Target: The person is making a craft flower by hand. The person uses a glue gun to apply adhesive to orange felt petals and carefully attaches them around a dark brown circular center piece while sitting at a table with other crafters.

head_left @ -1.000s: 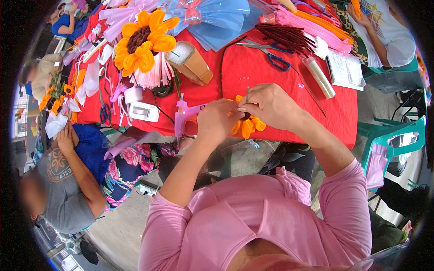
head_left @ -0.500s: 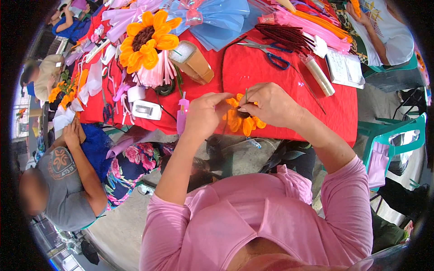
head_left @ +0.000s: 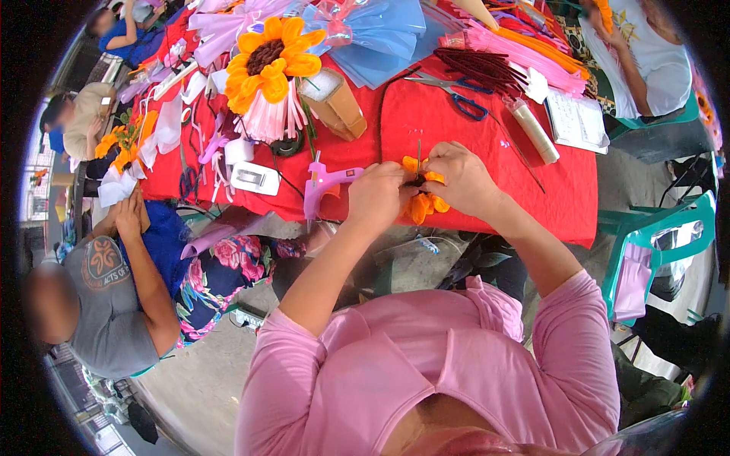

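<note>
Between my hands, over the table's near edge, is an orange pipe-cleaner flower with a dark brown centre. A thin green stem points up from it, away from me. My left hand pinches the flower's left side, fingers closed. On the opposite side my right hand grips it near the centre, thumb and fingers pressed together. My fingers hide much of the petals and the middle. Just left of my left hand lies a pink glue gun at the table edge.
On the red tablecloth stand a finished sunflower and a brown box. Blue-handled scissors, dark pipe cleaners, a clear tube and a notebook lie farther right. A co-worker sits at left.
My left hand has moved right and closed on the flower, uncovering the glue gun. My right hand has shifted slightly right. The flower has turned, its stem now pointing up.
</note>
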Demonstrator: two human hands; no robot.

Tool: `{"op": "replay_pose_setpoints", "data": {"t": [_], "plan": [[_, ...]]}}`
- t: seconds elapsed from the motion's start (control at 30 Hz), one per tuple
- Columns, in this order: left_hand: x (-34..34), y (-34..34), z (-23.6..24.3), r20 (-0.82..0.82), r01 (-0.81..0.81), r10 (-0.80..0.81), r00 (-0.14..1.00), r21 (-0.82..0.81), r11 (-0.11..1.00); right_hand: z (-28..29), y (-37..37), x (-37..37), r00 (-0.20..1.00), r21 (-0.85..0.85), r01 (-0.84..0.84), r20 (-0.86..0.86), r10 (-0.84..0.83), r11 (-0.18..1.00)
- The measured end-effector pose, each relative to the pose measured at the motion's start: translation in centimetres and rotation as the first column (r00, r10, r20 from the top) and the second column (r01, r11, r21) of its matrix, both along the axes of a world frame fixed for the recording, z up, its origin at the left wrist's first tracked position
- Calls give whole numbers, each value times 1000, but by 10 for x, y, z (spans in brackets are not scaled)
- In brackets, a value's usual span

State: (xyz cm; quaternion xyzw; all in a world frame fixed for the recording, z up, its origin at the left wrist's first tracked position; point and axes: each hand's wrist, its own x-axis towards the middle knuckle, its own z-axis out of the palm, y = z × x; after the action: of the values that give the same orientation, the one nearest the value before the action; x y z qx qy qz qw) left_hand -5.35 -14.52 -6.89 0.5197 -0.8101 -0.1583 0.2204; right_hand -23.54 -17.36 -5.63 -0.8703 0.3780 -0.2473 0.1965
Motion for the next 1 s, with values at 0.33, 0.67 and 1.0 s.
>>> {"op": "replay_pose_setpoints", "data": {"t": [0.33,0.67,1.0], "plan": [[6,2,2,66,-21,20,998,12,1000,-9,9,6,989,-71,54,-133,-63,996],[6,10,3,6,-40,40,999,-46,998,-15,12,5,977,-115,51,-201,-73,992],[1,8,-13,-199,-97,89,976,-31,995,-18,16,5,989,-62,73,-121,-80,995]]}}
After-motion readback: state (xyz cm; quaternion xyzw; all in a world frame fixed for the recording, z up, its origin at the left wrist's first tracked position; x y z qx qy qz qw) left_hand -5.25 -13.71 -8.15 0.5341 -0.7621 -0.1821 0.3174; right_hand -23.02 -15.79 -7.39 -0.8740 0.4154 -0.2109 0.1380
